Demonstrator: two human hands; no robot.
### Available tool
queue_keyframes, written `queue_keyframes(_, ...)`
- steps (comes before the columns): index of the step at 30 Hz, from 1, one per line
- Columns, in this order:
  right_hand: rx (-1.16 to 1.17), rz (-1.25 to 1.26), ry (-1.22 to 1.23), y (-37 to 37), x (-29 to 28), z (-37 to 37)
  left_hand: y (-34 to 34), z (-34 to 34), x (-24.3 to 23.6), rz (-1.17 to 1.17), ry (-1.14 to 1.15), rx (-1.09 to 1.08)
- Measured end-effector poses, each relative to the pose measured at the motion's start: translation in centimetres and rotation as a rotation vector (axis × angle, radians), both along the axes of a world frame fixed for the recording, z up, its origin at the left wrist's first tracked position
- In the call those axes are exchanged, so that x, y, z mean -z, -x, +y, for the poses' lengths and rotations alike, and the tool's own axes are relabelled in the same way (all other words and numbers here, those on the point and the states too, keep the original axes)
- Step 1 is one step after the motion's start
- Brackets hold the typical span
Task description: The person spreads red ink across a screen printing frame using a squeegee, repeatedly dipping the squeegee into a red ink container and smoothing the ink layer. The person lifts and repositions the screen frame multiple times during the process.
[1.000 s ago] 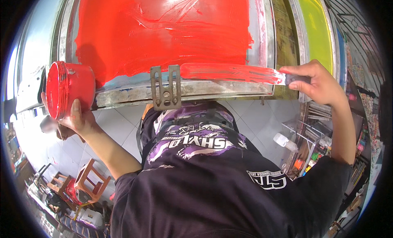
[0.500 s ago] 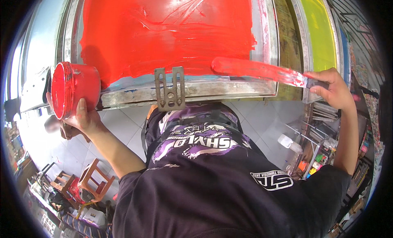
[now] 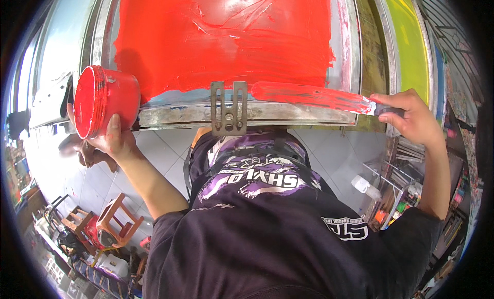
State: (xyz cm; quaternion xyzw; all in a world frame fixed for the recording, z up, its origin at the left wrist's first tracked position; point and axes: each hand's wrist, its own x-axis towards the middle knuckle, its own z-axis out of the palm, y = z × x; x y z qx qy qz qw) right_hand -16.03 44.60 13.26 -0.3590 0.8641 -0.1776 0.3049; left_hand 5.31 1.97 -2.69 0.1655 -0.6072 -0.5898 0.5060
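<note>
My left hand [image 3: 114, 138] grips a tub [image 3: 119, 97] smeared with red ink, tipped on its side so its rim points left. In my right hand [image 3: 409, 116] is the dark handle of a long spatula [image 3: 314, 98], its blade coated in red. The blade reaches leftward over the near edge of a screen printing frame [image 3: 303, 113], its tip close to a slotted metal bracket [image 3: 229, 113]. Thick red ink [image 3: 221, 52] covers most of the mesh, with ridges and streaks toward the far side.
A yellow screen [image 3: 406, 47] stands to the right of the red one, and a pale screen [image 3: 62, 36] lies on the left. Below left, a brown stool [image 3: 119, 222] stands on the tiled floor. A white bottle [image 3: 363, 186] and a cluttered rack [image 3: 399, 206] are at the lower right.
The spatula blade has shifted left and slightly down relative to the frame, nearer the bracket. The tub stays in my left hand. The whole view has moved slightly.
</note>
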Motion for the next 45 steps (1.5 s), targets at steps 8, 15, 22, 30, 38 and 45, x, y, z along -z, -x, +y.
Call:
queue_keyframes(8,-0.075,-0.016,-0.034,0.2,1.2,-2.7,0.6,0.1,-0.6,0.075,-0.017,-0.007)
queue_keyframes(15,-0.095,-0.033,0.06,0.4,3.6,-3.9,0.7,0.3,-0.6,0.082,-0.038,0.004)
queue_keyframes(22,-0.024,-0.044,0.109,1.8,5.1,-2.8,0.8,0.4,-1.1,0.078,-0.039,-0.009)
queue_keyframes(30,0.142,-0.062,0.439,2.3,3.5,-0.7,4.0,2.4,-3.7,-0.039,0.17,0.024)
queue_keyframes(38,-0.214,0.865,0.503,0.3,-3.6,-3.1,8.5,6.2,-7.4,-0.112,0.553,-0.008)
queue_keyframes(45,-0.327,1.142,0.362,-1.9,-7.6,-3.7,9.8,6.9,-8.0,-0.03,0.658,-0.077)
